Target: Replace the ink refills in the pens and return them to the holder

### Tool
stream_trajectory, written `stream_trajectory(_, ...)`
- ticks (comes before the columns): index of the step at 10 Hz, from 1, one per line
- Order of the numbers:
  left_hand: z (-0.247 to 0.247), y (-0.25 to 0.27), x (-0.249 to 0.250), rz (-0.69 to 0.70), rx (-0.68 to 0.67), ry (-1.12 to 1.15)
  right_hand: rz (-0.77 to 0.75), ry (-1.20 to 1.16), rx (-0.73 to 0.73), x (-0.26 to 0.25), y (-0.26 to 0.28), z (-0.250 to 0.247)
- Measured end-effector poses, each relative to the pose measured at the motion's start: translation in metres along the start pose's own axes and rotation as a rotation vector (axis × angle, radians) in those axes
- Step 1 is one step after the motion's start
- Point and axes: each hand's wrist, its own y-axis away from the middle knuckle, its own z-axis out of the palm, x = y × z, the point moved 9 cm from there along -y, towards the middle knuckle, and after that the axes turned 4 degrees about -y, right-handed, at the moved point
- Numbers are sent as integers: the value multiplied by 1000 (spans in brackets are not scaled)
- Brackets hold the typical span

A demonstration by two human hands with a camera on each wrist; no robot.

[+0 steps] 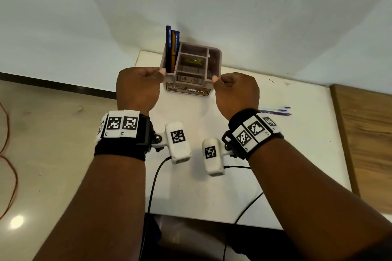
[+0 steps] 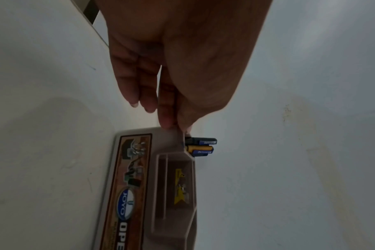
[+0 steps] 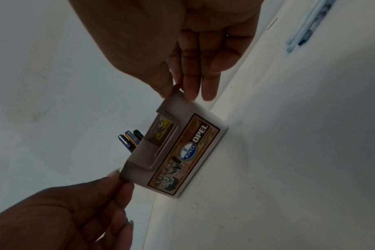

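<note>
We see the pen holder standing on the white table, at its far edge by the wall, label side facing us. Left hand pinches the holder's near left corner at the rim — thumb on top, fingers down the outer side wall. Right hand does the same on the near right corner, thumb over the rim, fingers against the outside. Both hands grip the holder at once. Pens stand upright in the holder's leftmost compartment — blue and orange barrels, caps poking above the rim. A yellow item lies in the holder's middle compartment; we can't tell what it is. Loose refills lie flat on the table to the right of the holder, well apart from it, just beyond the right wrist.
</note>
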Motion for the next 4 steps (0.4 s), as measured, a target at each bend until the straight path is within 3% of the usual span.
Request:
stream_trajectory(3, -7, 4, 29, 97, -47, -145, 31, 61, -11, -5, 6, -14)
stream_trajectory(4, -15, 31, 55, 214, -75, -239, 0, 80, 5, -21, 25, -47)
